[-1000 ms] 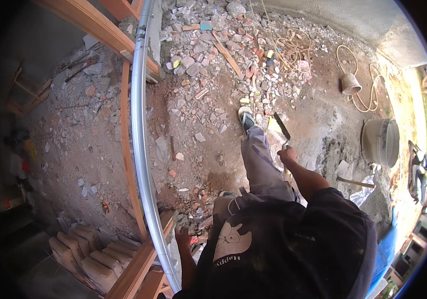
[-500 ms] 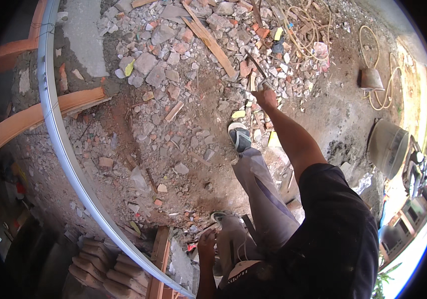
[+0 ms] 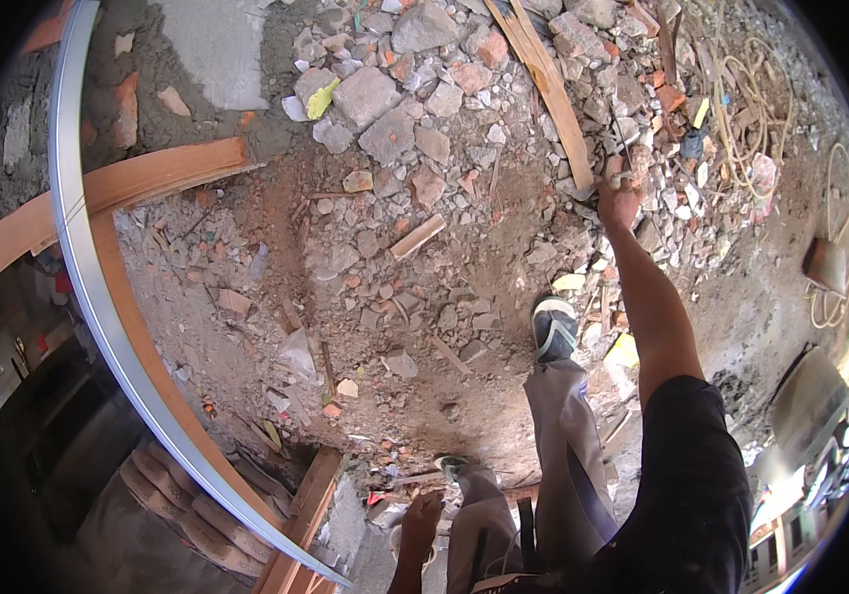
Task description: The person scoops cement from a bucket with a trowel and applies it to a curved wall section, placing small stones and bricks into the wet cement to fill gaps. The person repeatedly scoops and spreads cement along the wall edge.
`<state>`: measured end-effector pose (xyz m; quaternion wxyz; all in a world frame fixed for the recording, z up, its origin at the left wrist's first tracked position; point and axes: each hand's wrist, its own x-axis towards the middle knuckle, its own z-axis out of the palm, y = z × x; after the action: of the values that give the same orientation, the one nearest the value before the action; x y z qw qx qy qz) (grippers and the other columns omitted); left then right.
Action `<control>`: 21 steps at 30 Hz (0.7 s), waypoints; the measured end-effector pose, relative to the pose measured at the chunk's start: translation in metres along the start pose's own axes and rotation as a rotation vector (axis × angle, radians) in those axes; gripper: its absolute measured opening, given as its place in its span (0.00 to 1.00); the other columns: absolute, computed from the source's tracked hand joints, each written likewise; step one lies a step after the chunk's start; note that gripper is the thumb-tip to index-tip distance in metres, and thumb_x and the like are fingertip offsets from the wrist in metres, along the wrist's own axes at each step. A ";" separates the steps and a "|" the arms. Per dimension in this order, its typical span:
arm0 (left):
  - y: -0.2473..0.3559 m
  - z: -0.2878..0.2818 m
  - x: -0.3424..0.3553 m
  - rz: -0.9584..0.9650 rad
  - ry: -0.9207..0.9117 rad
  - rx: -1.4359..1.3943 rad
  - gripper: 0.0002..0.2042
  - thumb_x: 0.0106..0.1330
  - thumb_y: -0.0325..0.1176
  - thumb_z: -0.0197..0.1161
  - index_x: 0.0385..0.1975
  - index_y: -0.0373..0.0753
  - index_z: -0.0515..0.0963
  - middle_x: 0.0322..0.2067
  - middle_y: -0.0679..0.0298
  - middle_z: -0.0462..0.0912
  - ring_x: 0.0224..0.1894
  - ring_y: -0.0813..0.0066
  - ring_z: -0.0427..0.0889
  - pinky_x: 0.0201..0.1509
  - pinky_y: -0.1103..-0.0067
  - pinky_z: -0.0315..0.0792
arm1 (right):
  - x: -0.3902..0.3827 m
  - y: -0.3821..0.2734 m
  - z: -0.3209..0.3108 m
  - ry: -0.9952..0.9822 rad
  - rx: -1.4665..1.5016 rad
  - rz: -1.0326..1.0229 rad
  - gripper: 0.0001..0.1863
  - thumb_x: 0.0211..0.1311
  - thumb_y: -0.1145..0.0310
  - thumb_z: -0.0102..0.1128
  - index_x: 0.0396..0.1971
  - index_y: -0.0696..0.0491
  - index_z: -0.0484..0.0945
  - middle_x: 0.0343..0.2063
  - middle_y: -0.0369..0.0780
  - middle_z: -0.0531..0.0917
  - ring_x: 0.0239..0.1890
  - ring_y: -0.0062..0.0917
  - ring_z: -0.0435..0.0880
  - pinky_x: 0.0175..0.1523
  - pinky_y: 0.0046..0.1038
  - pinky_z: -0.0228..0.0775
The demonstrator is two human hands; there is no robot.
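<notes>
My right hand (image 3: 619, 201) reaches out over the rubble, its fingers closed round a thin, dark, rod-like tool (image 3: 620, 134). Its exact kind is hard to make out, as the grip hides part of it. Just left of that hand lies the lower end of a split wooden plank (image 3: 555, 94). Broken concrete and brick chunks (image 3: 367, 99) surround the plank. My left hand (image 3: 422, 510) hangs low beside my left leg, and its fingers are too small and shadowed to read.
A long metal channel (image 3: 102, 297) curves down the left side, crossing a wooden beam (image 3: 162, 170). Stacked roof tiles (image 3: 197, 515) sit at lower left. At the right are coiled hose (image 3: 741, 109), a small bucket (image 3: 826, 265) and a larger grey tub (image 3: 808, 401).
The view has shifted, so the ground appears lower and further right. My right hand, still gripping the tool, is now beside the plank's lower end. My left hand stays low.
</notes>
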<state>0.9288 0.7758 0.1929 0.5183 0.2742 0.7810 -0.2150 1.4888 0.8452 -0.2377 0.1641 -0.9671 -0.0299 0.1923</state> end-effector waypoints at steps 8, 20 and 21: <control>0.004 -0.008 0.041 0.169 0.007 -0.146 0.14 0.69 0.34 0.60 0.47 0.31 0.81 0.35 0.64 0.83 0.35 0.79 0.77 0.40 0.81 0.73 | 0.005 0.004 -0.002 0.078 0.074 -0.079 0.26 0.59 0.54 0.61 0.46 0.63 0.79 0.47 0.61 0.78 0.50 0.54 0.78 0.58 0.46 0.70; 0.093 -0.012 0.027 0.273 -0.015 -0.033 0.18 0.70 0.40 0.59 0.51 0.33 0.79 0.34 0.68 0.81 0.36 0.80 0.76 0.40 0.82 0.71 | 0.037 0.025 -0.069 -0.394 0.281 -0.004 0.26 0.58 0.52 0.65 0.43 0.63 0.81 0.36 0.52 0.86 0.40 0.39 0.86 0.47 0.38 0.77; 0.104 -0.011 0.031 0.241 -0.058 -0.077 0.19 0.71 0.42 0.59 0.53 0.34 0.77 0.40 0.64 0.81 0.41 0.76 0.78 0.45 0.78 0.72 | 0.042 0.037 -0.081 -0.486 0.369 0.004 0.25 0.59 0.54 0.65 0.44 0.62 0.81 0.39 0.50 0.87 0.41 0.37 0.86 0.47 0.37 0.77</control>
<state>0.9793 0.8682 0.1627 0.5730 0.3397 0.7346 -0.1289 1.5579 0.7904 -0.1948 0.3247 -0.8465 -0.0308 0.4208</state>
